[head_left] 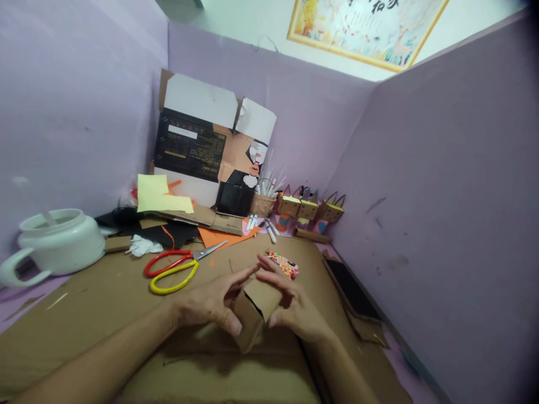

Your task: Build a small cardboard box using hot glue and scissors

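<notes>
A small folded piece of brown cardboard (256,310) is held between both hands over a large cardboard sheet (105,297) on the table. My left hand (210,303) grips its left side, thumb on the lower edge and fingers stretched over the top. My right hand (290,303) holds its right side, fingers curled over the upper flap. Just beyond my fingertips lies a small patterned red-and-yellow item (283,262). Scissors with red and yellow handles (177,268) lie to the left of my hands.
A white pot with a handle (54,242) stands at the left. A flattened box (210,146) leans against the purple back wall, with paper scraps, markers (269,227) and small cardboard boxes (309,209) in front. A dark phone (351,289) lies by the right wall.
</notes>
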`<state>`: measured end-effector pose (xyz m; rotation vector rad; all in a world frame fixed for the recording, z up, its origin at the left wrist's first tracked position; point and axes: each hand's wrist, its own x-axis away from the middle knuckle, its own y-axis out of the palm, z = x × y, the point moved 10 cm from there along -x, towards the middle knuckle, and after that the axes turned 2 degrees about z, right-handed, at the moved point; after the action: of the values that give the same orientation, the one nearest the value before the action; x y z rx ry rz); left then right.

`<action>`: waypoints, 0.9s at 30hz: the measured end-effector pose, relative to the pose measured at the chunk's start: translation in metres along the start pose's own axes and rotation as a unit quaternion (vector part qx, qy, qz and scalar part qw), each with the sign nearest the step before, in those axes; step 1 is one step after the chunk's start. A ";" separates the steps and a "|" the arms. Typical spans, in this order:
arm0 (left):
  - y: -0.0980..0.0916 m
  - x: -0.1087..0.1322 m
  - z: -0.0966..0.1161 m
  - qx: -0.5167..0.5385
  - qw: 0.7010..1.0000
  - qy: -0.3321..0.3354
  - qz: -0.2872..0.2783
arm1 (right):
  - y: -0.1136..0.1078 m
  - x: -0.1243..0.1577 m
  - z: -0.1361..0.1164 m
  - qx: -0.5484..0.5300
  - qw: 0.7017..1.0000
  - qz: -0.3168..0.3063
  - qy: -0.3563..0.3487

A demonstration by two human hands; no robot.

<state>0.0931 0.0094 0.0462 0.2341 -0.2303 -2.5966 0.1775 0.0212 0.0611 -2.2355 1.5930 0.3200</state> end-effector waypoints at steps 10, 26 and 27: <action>-0.040 0.002 0.008 -0.173 0.951 0.044 0.251 | -0.014 0.014 -0.020 0.084 0.970 0.204 -0.106; -0.048 0.002 -0.001 -0.189 0.949 0.024 0.251 | 0.002 0.020 -0.029 0.277 0.934 0.171 -0.149; -0.051 0.003 -0.001 -0.160 0.956 0.024 0.246 | 0.002 0.020 -0.026 0.273 0.937 0.167 -0.140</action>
<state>0.0662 0.0517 0.0346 0.1045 0.1384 -2.0885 0.1810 -0.0073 0.0763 -1.4375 1.6492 0.2344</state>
